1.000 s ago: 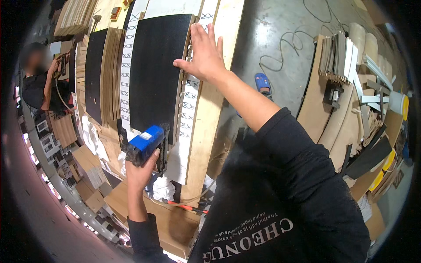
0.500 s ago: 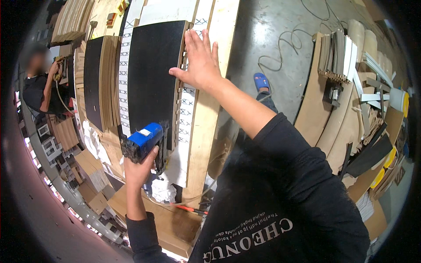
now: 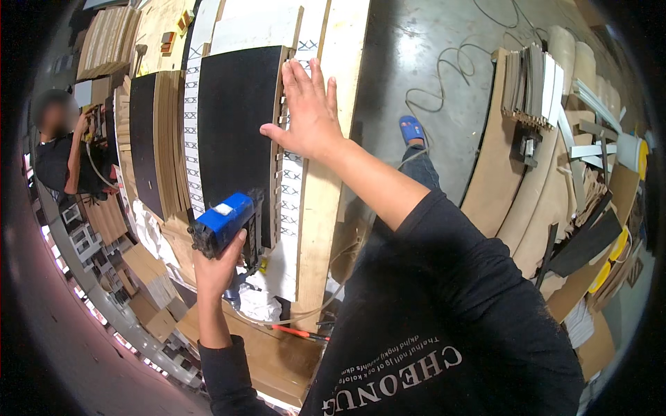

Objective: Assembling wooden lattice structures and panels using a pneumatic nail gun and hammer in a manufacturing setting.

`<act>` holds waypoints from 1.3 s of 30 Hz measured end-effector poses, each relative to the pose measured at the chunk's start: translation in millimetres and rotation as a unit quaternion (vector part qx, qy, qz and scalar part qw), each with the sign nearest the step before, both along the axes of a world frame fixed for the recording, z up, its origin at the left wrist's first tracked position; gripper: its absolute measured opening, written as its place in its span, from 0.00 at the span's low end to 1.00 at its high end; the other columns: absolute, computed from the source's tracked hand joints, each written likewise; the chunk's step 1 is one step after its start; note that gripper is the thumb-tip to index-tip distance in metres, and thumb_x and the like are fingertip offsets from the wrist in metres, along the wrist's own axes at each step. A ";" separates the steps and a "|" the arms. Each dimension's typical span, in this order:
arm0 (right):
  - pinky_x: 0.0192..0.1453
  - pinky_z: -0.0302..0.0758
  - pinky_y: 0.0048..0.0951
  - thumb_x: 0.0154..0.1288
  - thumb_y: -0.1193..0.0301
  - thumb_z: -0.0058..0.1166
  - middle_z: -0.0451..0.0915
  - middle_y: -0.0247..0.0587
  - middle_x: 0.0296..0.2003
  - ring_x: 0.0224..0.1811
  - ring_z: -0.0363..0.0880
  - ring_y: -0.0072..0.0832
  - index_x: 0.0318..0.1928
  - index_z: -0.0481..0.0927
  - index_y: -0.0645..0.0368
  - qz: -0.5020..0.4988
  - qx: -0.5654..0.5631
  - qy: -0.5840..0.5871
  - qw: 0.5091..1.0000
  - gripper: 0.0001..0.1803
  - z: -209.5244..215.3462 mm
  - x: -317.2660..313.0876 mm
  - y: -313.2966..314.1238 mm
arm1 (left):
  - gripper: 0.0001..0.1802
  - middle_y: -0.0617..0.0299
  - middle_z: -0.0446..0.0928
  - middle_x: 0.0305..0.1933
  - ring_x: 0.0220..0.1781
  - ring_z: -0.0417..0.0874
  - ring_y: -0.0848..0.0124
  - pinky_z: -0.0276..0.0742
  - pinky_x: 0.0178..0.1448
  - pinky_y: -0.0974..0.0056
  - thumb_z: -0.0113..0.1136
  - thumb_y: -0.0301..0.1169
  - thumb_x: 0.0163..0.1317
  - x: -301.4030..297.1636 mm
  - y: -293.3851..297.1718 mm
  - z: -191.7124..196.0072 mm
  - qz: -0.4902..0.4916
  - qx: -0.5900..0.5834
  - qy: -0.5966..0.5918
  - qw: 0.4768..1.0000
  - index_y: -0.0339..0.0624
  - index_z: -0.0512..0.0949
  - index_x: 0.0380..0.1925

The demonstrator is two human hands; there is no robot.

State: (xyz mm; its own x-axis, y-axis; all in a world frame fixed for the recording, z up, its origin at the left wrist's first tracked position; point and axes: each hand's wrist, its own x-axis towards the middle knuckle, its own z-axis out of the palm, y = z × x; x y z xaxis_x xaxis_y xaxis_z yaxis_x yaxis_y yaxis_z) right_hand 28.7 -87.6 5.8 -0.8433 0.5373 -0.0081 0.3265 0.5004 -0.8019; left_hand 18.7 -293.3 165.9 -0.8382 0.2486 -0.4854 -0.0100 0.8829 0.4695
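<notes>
Left hand [image 3: 216,267] grips boxy blue stapler [image 3: 223,223] — right hand [image 3: 309,114] flat on matte black panel [image 3: 236,132].

Landmark: grey concrete floor [image 3: 430,62]. A thin cable [image 3: 451,69] loops across the floor's upper part, with a blue sandal [image 3: 412,129] just below those loops; along the floor's right edge leans a stack of curved brown boards [image 3: 517,180], topped by a bundle of thin slats [image 3: 531,80], with yellow and black offcuts [image 3: 610,253] further right. Far across from the floor, at the left rim, a second person in a dark top [image 3: 59,156] works beside stacked wooden panels [image 3: 107,41], and cardboard pieces [image 3: 149,277] lie below that person.
</notes>
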 end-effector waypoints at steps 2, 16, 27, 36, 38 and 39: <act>0.72 0.32 0.52 0.53 0.49 0.55 0.43 0.50 0.69 0.72 0.30 0.47 0.68 0.42 0.64 0.000 -0.002 0.002 1.000 0.53 -1.4 2.2 0.1 | 0.14 0.63 0.74 0.21 0.17 0.73 0.76 0.70 0.21 0.71 0.65 0.32 0.53 -0.5 4.1 2.8 0.006 -0.009 -0.011 1.000 0.33 0.74 0.33; 0.72 0.29 0.51 0.53 0.48 0.54 0.40 0.49 0.69 0.72 0.27 0.46 0.68 0.41 0.63 0.009 -0.019 0.010 1.000 0.53 -2.4 2.4 3.2 | 0.13 0.64 0.71 0.18 0.16 0.73 0.75 0.68 0.21 0.70 0.64 0.34 0.53 -13.4 35.1 4.1 0.003 -0.021 -0.010 1.000 0.37 0.73 0.30; 0.58 0.52 0.40 0.50 0.49 0.59 0.63 0.42 0.56 0.58 0.56 0.36 0.62 0.60 0.57 -0.075 -0.031 0.078 0.994 0.43 -4.4 -7.8 45.6 | 0.15 0.62 0.74 0.19 0.18 0.75 0.75 0.71 0.23 0.70 0.65 0.34 0.53 -16.7 44.9 8.1 0.051 -0.018 -0.010 0.998 0.33 0.75 0.31; 0.53 0.58 0.38 0.49 0.51 0.61 0.71 0.31 0.49 0.51 0.63 0.34 0.43 0.82 0.38 -0.110 0.049 0.160 0.980 0.19 -20.2 -29.6 73.3 | 0.15 0.63 0.74 0.20 0.18 0.75 0.75 0.72 0.23 0.71 0.65 0.34 0.53 -30.9 53.6 1.6 0.030 -0.003 -0.032 0.999 0.32 0.75 0.31; 0.52 0.59 0.37 0.48 0.51 0.61 0.71 0.31 0.48 0.50 0.64 0.34 0.41 0.83 0.38 -0.112 0.050 0.176 0.977 0.18 -21.4 -30.1 73.4 | 0.15 0.63 0.74 0.21 0.18 0.75 0.75 0.72 0.24 0.71 0.66 0.34 0.53 -29.7 56.2 2.4 0.029 -0.032 -0.008 0.999 0.32 0.75 0.32; 0.52 0.59 0.37 0.48 0.51 0.61 0.71 0.31 0.48 0.50 0.64 0.34 0.41 0.83 0.38 -0.112 0.050 0.177 0.977 0.18 -21.7 -30.6 73.8 | 0.15 0.63 0.74 0.21 0.18 0.75 0.75 0.72 0.24 0.71 0.66 0.34 0.53 -30.7 56.9 2.2 0.029 -0.031 -0.007 0.999 0.32 0.75 0.32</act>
